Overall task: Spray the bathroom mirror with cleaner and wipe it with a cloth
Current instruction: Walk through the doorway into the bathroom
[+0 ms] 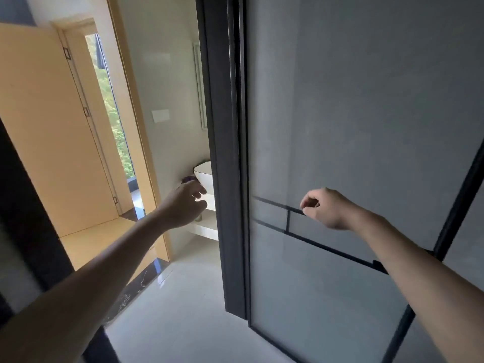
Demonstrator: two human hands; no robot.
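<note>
Mirror [200,85] only a sliver past dark door frame [222,127]; left hand [186,203] loosely curled, empty, near basin [204,174]; right hand [324,208] clenched, empty, before frosted door [366,100]

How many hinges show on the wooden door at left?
3, all along the door's right edge: top hinge, middle hinge, bottom hinge. That whole edge is in view, so none looks hidden.
</note>
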